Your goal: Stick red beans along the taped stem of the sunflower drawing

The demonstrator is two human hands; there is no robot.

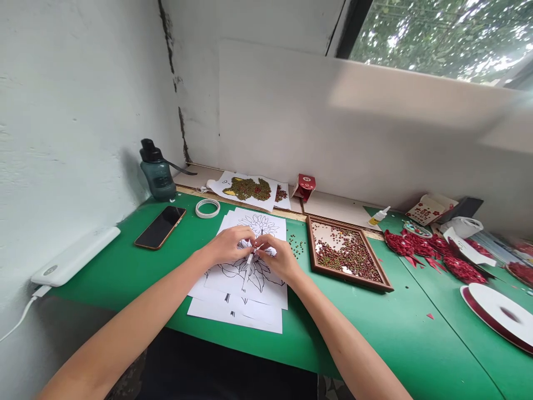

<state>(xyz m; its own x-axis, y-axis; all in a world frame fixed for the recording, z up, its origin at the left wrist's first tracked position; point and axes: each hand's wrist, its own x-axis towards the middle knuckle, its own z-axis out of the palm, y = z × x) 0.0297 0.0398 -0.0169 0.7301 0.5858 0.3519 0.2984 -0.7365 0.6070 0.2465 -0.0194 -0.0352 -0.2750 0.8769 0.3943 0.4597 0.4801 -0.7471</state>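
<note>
Both hands meet over the upper sheet of a stack of white paper (272,297), printed with black outlines of large flowers and leaves. My left hand (233,243) is closed, its fingertips brought together near the middle of the drawing. Opposite it, my right hand (277,256) pinches too, fingertips nearly touching the left ones. Between them a small, slim white object (250,258) sticks out downward; its kind is too small to make out. Which hand bears its weight I cannot tell. Scattered beans (296,244) lie on the table just right of the paper.
A brown framed tray (350,253) of red and green beans stands right of the paper. Left are a phone (160,228), a tape roll (207,208) and a water bottle (157,173). Behind lies a bean picture (250,189). A glue bottle (378,215) and ribbon spool (503,311) are rightward.
</note>
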